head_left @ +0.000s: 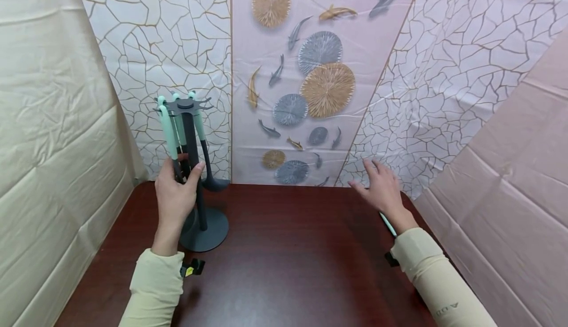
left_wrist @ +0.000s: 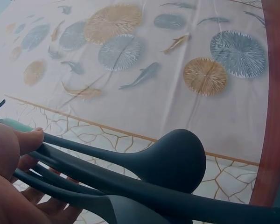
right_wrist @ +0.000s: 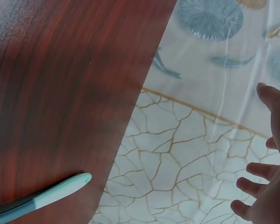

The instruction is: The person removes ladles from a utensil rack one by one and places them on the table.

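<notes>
Seemingly steadying the utensil stand point(head_left: 191, 137), gripped in the left hand point(head_left: 175, 191) — likely needing the empty, spread-fingered right hand point(head_left: 382, 188) lowered to the mint-handled utensil point(right_wrist: 42, 199).

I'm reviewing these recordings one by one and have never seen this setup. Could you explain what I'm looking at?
There is no robot here: a person works with two bare hands. The widest picture comes from a camera worn on the head, looking forward and down. The other two come from cameras on the wrists, each looking at that hand's work.

On the dark red-brown table is a dark utensil stand with mint-handled utensils hanging from it, including a ladle. The left hand grips the stand among those utensils. The right hand holds nothing; near it, a loose mint-handled utensil lies on the table, its far end out of view. Behind is a patterned backdrop.
</notes>
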The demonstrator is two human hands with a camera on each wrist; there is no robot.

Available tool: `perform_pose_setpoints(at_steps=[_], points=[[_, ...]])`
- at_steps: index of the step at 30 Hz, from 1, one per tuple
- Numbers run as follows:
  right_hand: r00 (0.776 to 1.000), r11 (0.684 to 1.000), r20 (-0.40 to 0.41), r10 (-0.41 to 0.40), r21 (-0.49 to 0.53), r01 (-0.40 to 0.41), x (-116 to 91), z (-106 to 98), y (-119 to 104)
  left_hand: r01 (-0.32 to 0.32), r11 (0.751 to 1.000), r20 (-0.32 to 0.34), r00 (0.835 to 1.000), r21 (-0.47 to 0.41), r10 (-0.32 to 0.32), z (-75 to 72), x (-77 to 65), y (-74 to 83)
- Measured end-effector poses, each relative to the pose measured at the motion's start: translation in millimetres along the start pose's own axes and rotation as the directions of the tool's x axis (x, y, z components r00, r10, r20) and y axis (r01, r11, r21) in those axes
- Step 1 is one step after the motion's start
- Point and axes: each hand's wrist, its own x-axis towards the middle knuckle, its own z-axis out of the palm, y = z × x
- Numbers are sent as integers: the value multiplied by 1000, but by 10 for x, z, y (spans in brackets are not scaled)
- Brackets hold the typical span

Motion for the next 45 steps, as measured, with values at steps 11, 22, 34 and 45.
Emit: perform_pose_setpoints(at_steps=[11, 22, 34, 45], points=[[994, 996, -63, -88, -16, 87, 86, 10, -246, -29, 999, 4, 1000, -22, 29, 9, 23, -22], [985, 990, -101, -138, 6, 140, 111, 8, -385, -8, 998, 26, 1000, -66, 10, 31, 37, -21], [963, 976, -177, -201, 41, 212, 118, 11, -516, 26, 981, 120, 993, -194, -3, 11, 65, -64], [949, 961, -204, -239, 90, 261, 137, -2, -730, 2, 954, 194, 979, -299, 59, -15, 104, -131]])
